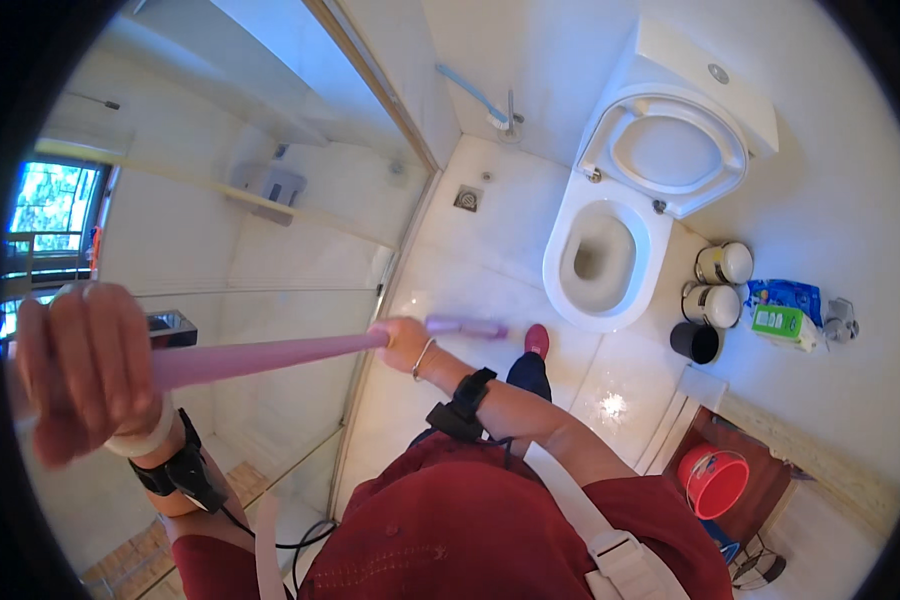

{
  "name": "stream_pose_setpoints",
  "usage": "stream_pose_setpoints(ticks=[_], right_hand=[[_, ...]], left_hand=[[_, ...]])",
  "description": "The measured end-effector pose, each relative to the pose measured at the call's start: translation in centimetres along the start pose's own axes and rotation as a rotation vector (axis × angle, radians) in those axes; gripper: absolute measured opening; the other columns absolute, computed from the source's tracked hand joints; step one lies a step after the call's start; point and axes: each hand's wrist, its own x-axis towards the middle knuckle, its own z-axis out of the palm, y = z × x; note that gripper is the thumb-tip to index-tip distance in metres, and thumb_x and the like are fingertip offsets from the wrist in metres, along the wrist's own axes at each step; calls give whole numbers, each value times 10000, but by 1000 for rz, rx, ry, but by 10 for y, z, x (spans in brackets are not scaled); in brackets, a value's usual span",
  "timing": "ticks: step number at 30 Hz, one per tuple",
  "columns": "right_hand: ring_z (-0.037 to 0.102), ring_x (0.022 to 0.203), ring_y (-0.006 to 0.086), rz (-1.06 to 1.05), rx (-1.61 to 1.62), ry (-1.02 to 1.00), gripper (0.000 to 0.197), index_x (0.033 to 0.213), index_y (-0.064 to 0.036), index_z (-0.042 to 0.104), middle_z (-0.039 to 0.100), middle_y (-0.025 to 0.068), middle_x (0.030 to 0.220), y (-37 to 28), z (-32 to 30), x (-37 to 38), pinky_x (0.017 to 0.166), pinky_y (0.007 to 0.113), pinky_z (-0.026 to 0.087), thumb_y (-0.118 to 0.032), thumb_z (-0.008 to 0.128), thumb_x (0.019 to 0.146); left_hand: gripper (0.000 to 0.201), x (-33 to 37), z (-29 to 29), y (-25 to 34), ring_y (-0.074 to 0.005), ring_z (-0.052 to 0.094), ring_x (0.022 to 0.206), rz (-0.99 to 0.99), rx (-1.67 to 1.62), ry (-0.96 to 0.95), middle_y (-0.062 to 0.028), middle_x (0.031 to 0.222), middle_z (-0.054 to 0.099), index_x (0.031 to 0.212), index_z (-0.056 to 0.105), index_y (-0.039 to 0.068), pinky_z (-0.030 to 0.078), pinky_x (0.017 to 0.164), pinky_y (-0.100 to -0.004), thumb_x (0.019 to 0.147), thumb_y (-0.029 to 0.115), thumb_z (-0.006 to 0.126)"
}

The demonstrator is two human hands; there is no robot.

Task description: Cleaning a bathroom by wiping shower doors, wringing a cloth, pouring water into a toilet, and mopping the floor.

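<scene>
1. A bathroom with a pale tiled floor (505, 240), a glass partition (305, 250) along its left side.
2. A white toilet (615, 200), seat raised, stands ahead and to the right.
3. A purple pole (270, 358) slants from near the camera down toward the floor; it looks light and stiff, unlikely to break, though its smooth surface may slip if wet.
4. The left hand (88, 365) wraps its upper part; the right hand (402, 345) curls around it lower down. Such well-separated grips should steer it best.
5. The pole's purple head (467, 327) shows beyond the right hand, too blurred to judge its softness.
</scene>
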Motion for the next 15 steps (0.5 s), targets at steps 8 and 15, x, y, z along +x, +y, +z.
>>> stream_pose_setpoints(ticks=[8, 15], right_hand=[[589, 729, 324, 16, -216, -157, 159, 766, -157, 614, 603, 120, 718, 58, -38, 50, 611, 430, 462, -187, 523, 639], [578, 653, 299, -166, -58, 58, 146, 743, -83, 595, 584, 110, 666, 56, -116, 102, 600, 373, 460, -58, 542, 609]], left_hand=[[322, 25, 18, -81, -70, 388, 421, -155, 193, 530, 53, 511, 420, 718, 374, 163, 369, 419, -197, 763, 336, 642], [336, 50, 33, -81, -61, 385, 411, 36, 479, 573, 55, 502, 414, 643, 367, 162, 346, 390, -202, 757, 295, 654]])
